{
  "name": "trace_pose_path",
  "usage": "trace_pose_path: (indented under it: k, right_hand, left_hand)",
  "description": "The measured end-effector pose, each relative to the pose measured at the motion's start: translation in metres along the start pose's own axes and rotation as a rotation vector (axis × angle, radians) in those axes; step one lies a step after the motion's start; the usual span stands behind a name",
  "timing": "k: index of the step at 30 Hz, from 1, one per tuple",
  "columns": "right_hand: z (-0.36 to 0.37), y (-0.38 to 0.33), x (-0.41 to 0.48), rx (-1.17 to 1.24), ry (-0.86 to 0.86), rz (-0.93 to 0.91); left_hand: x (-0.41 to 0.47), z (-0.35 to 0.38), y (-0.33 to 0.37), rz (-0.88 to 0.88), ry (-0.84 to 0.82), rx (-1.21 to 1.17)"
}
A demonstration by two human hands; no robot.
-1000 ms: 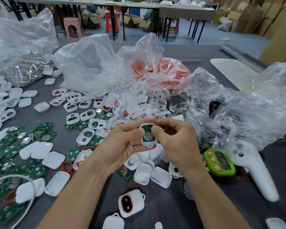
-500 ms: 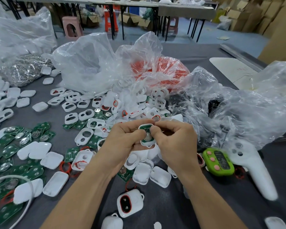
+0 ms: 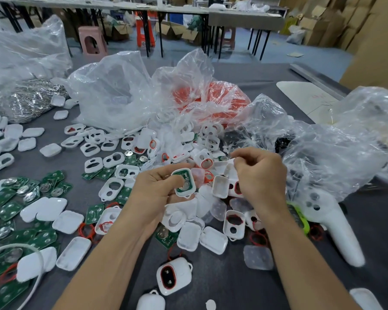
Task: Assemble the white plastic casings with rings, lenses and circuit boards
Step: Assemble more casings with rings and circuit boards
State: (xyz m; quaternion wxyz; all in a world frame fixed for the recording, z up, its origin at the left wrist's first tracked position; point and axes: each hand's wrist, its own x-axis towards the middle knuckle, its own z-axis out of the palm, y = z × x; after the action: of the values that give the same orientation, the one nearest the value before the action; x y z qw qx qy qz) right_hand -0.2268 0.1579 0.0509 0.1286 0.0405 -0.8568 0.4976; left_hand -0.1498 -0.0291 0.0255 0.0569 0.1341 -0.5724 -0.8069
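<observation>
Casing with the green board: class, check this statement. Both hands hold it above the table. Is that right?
Not quite. The head view shows only the left hand holding the casing above the table; the right hand is apart from it.

A dark grey table surface (image 3: 233, 287) fills the frame. Three crumpled clear plastic bags sit on it: one large bag (image 3: 112, 97) at upper centre, another bag (image 3: 345, 148) at the right, and a third bag (image 3: 20, 54) at upper left. At lower right lies a white handheld controller (image 3: 336, 224), with a small lime-green device (image 3: 299, 218) just beside it on its left. A white board (image 3: 305, 97) lies flat at upper right. Beyond the table, along the top of the frame, are a pink stool (image 3: 92, 40), an orange-red stool (image 3: 145, 32), long tables (image 3: 244, 17) and stacked cardboard boxes (image 3: 323, 25).
</observation>
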Motion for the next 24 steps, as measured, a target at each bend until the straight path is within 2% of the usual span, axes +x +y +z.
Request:
trace_pose_path:
  k: [3,6,11,15,18,22,24]
  right_hand:
    - [-0.003,-0.007,0.02,-0.292,-0.227,-0.07]
    - [-0.002,-0.017,0.032,-0.435,-0.43,-0.088]
    - [-0.005,-0.02,0.031,-0.44,-0.545,-0.12]
    - [-0.003,-0.009,0.02,-0.598,-0.55,-0.151]
    - [-0.009,-0.005,0.015,-0.395,-0.498,-0.096]
    - [-0.011,-0.007,0.007,0.134,-0.282,0.026]
    - [0.001,-0.01,-0.003,0.417,-0.286,0.187]
  left_hand:
    - [0.002,-0.001,0.002,0.0,0.042,-0.039]
    - [0.002,-0.002,0.003,-0.005,0.049,-0.066]
    - [0.005,-0.008,0.006,-0.055,0.128,-0.141]
    - [0.007,-0.011,0.007,-0.074,0.145,-0.148]
    - [0.006,-0.01,0.006,-0.067,0.127,-0.152]
    - [0.005,-0.009,0.005,-0.063,0.105,-0.119]
    - [0.003,-0.007,0.004,-0.059,0.09,-0.121]
